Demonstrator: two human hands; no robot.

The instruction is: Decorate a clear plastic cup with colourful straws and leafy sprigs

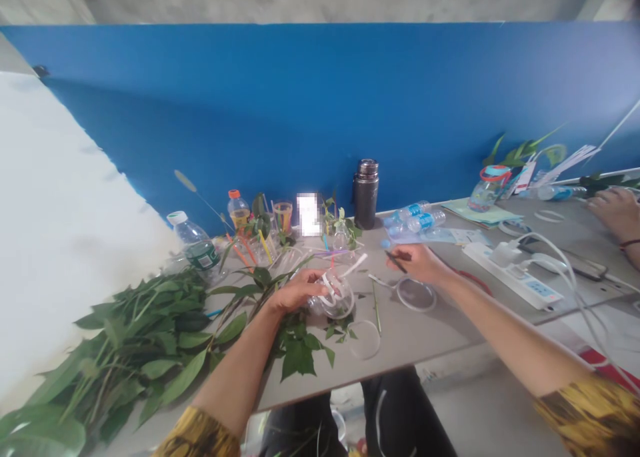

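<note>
Ten items and three hands were logged on the grey bench [415, 337], left to right. Leafy green branches [135, 340] lay heaped at the near end. A water bottle [195, 244] with a green label and an orange-capped bottle [239, 210] stood beyond them, beside a clear cup [283, 217] of coloured straws. The left hand [293, 292], fingers curled closed, gripped a cut clear plastic vessel [336, 297] fitted with white strips. A clear disc [364, 340] lay just below; a dark steel flask [367, 194] stood at the back. The right hand [417, 264] pinched a dark slim stick [397, 262] above a ring-rimmed disc [416, 294]. A white power strip [513, 274] lay further right, and a co-worker's hand [617, 212] rested at the far edge.
</note>
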